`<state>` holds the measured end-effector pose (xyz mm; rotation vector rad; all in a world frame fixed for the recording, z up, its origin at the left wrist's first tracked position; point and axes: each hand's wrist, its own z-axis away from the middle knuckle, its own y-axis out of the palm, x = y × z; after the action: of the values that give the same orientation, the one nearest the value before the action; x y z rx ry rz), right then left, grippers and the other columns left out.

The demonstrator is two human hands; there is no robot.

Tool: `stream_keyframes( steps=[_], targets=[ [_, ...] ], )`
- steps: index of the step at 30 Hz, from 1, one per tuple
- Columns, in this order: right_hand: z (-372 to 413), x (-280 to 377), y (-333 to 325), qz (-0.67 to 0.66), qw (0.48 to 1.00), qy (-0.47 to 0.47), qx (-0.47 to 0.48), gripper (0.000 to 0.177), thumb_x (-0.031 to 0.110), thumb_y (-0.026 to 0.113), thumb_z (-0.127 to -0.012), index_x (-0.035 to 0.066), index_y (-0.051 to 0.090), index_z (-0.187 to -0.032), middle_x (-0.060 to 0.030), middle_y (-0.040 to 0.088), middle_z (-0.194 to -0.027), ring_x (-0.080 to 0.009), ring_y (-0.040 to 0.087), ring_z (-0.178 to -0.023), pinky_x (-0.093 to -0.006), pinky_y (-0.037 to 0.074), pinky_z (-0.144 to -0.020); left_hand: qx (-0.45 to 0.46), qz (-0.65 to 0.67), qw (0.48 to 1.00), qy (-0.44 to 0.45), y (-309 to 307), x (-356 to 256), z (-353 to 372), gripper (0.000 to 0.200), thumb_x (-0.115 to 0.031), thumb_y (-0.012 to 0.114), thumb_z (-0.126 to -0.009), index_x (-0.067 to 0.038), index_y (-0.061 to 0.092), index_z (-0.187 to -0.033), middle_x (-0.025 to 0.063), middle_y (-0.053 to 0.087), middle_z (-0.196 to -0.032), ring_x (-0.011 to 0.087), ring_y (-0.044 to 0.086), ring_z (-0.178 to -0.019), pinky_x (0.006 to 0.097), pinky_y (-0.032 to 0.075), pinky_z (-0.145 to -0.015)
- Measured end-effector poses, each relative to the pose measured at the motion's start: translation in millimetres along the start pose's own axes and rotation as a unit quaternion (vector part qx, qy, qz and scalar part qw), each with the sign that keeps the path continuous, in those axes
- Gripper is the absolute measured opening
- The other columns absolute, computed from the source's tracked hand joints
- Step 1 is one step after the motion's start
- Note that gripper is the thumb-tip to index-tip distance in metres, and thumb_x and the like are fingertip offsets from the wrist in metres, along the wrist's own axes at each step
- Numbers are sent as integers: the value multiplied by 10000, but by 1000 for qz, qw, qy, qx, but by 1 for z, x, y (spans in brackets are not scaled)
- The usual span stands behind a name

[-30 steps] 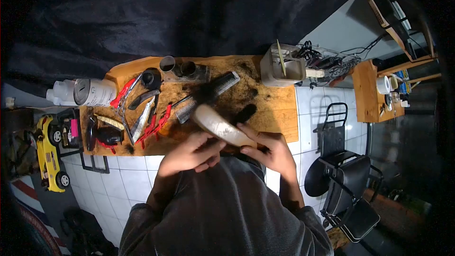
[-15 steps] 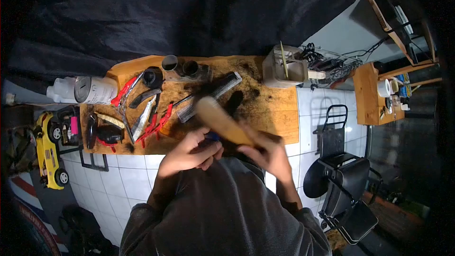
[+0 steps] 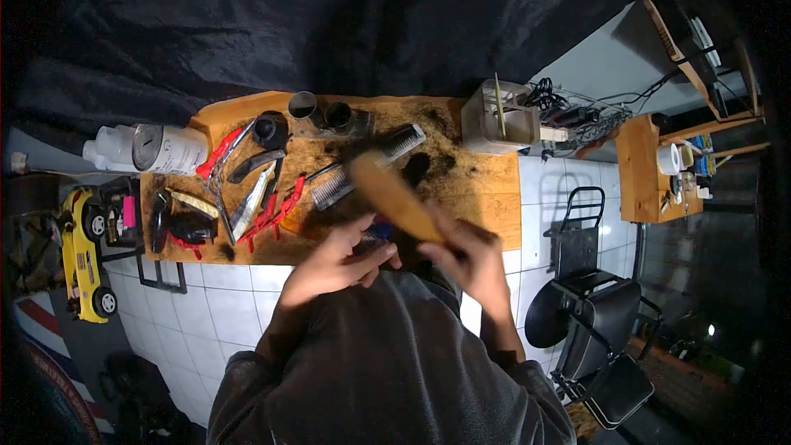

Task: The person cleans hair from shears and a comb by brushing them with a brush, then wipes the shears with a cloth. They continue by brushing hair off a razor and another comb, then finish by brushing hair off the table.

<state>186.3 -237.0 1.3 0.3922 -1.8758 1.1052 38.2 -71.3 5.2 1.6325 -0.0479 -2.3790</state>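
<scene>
In my right hand (image 3: 474, 259) is a wooden brush (image 3: 395, 198), gripped by its near end. Its far end is smeared by motion and points up and left over the table, so its bristles are not clear. My left hand (image 3: 342, 255) is curled around a small dark-blue piece (image 3: 379, 231), mostly hidden by the fingers; its kind does not show. Just beyond both hands, a long grey comb (image 3: 367, 169) lies on the wooden table (image 3: 494, 206).
Red sectioning clips (image 3: 276, 214), a straight razor (image 3: 251, 202) and a black spray nozzle (image 3: 269, 128) crowd the table's left side. A white can (image 3: 169, 150) stands behind them. A plastic bin (image 3: 498, 119) sits at the back right. A black chair (image 3: 606, 321) stands on the right.
The brush's far end has swung slightly up and blurred. My left hand has shifted slightly right, showing more of the blue piece. The view has tilted a little.
</scene>
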Motion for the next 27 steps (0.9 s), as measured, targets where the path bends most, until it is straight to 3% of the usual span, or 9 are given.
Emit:
stream_keyframes(
  steps=[2,6,7,11,16,18,21,24,27],
  targets=[
    [1,0,7,30,998,-38,49,526,120,755,-770,142,597,-1271,-192,671,-1044,-329,667,-929,-372,528,-822,14,5,1000,-8,0,-3,3,363,-93,501,-977,8,410,-1314,79,651,-824,64,465,-478,206,381,-469],
    [-3,-13,8,106,990,36,-81,545,107,748,-771,170,584,-1288,-199,673,-1007,-344,665,-897,-385,538,-766,16,11,999,-27,-2,-3,5,331,-108,518,-972,16,443,-1269,82,668,-879,63,482,-483,207,384,-459],
    [-5,-15,3,118,986,88,-76,564,78,733,-780,122,554,-1313,-209,671,-991,-336,674,-867,-377,537,-746,23,17,999,-29,-2,-1,6,319,-111,522,-970,16,453,-1255,83,671,-888,63,485,-484,208,384,-455],
    [-8,-11,-4,14,989,51,-138,547,51,710,-793,11,529,-1308,-236,641,-1115,-330,670,-958,-354,519,-817,-10,20,999,-30,2,10,-1,290,-126,534,-966,15,477,-1213,80,676,-891,59,493,-485,217,390,-447],
    [3,12,-2,-75,992,16,102,494,117,728,-795,80,587,-1267,-155,612,-1227,-324,563,-1174,-410,417,-1010,-24,-102,995,5,-1,16,-5,303,-137,555,-958,5,487,-1216,87,676,-899,64,501,-485,222,404,-453],
    [6,0,8,-16,998,-23,58,512,108,728,-795,79,572,-1282,-174,624,-1195,-330,596,-1124,-398,464,-958,-31,-135,990,25,-2,18,-3,308,-134,552,-959,3,486,-1227,83,671,-885,66,504,-488,221,408,-458],
    [-2,-12,3,38,995,79,-40,521,75,713,-805,71,554,-1301,-201,655,-1105,-335,652,-1010,-361,511,-855,-44,-95,994,22,2,10,-1,311,-117,530,-966,4,477,-1247,69,653,-840,73,506,-491,219,414,-468],
    [-11,-14,-5,53,987,77,-131,518,44,692,-812,55,543,-1308,-217,673,-1015,-332,686,-898,-329,524,-760,-45,-52,997,26,3,12,-4,304,-102,498,-977,9,468,-1258,57,630,-795,77,501,-490,222,414,-470],
    [-5,-2,-15,17,994,92,-49,507,22,681,-809,7,542,-1296,-222,676,-974,-209,656,-804,-293,499,-737,-76,-19,997,27,7,11,-7,292,-98,469,-987,11,464,-1258,56,604,-751,77,488,-483,228,408,-466]
  ],
)
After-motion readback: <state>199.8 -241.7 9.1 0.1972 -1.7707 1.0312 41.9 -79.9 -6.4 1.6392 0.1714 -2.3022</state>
